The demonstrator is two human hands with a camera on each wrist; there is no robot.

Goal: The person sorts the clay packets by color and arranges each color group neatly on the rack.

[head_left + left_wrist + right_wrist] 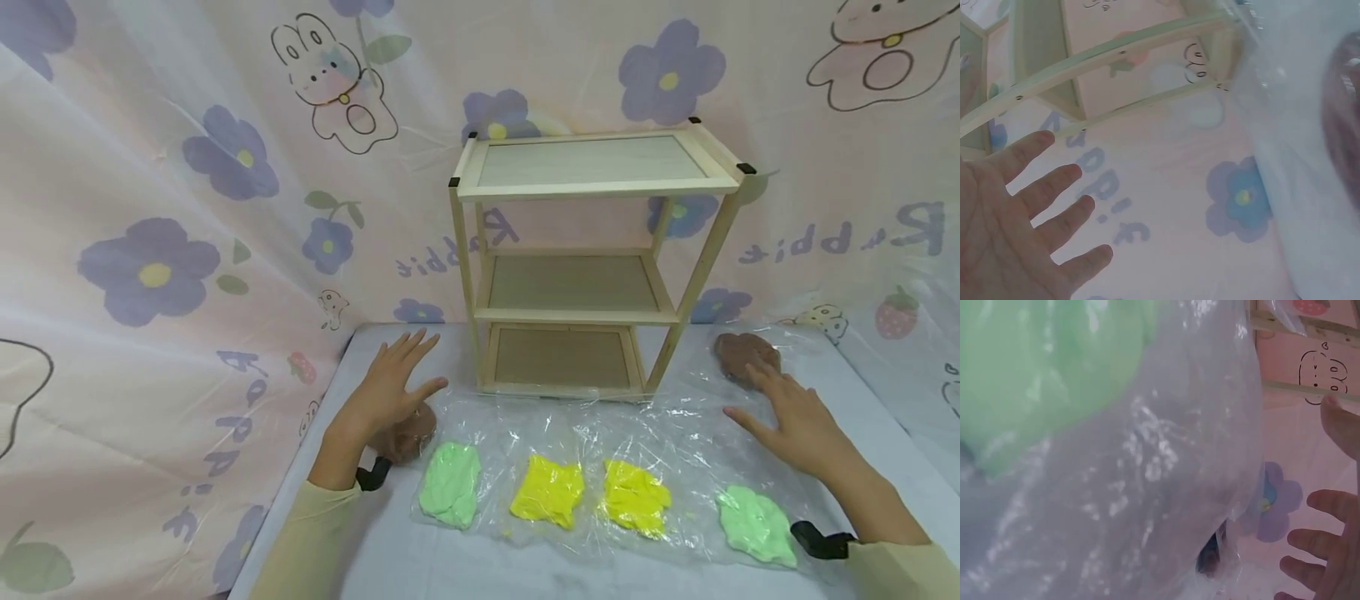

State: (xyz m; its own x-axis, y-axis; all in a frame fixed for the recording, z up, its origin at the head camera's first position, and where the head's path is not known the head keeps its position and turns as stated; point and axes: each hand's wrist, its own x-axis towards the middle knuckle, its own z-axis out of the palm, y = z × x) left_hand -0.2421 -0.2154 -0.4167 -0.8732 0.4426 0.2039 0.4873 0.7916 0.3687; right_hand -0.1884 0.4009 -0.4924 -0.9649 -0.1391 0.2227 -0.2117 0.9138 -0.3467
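Observation:
Fingers spread, my left hand point(384, 390) hovers over the left part of the table with nothing in it, partly covering a brown lump point(417, 433) in clear plastic. On the right, my right hand point(804, 421) is also spread and holds nothing; its fingertips overlap another brown lump point(738, 354) in the head view. Between the hands lie two yellow doughy lumps point(549, 492), flanked by a left light green lump point(450, 485) and a right one point(756, 527), all under clear plastic. The right wrist view shows a green lump point(1054, 375) close up.
A three-tier wooden rack point(573, 317) with black corner caps stands behind the lumps, in the middle of the table. Crinkled clear plastic point(517, 429) spreads along its front. A curtain point(247, 250) printed with flowers and rabbits hangs behind and to the left.

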